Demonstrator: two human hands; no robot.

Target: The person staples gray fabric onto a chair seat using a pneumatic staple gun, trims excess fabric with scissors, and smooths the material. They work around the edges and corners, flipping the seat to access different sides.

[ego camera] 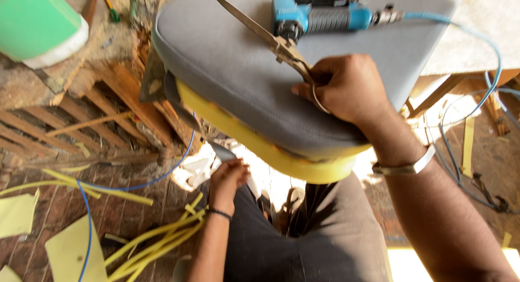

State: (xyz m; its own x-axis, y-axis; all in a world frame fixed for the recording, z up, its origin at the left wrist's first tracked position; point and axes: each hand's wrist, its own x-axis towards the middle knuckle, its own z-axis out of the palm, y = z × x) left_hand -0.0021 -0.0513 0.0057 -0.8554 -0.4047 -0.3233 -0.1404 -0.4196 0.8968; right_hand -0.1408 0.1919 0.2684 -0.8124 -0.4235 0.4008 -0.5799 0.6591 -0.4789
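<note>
The grey seat cushion (233, 71) rests on the person's lap, its yellow foam edge (260, 146) facing down toward the left hand (227, 176). That hand pinches what looks like a loose flap of grey fabric (219, 151) below the edge. The right hand (346, 90) is closed on scissors (271, 38), blades pointing up-left across the cushion. A blue air stapler (319, 14) lies just beyond, its hose (482, 49) trailing right.
</note>
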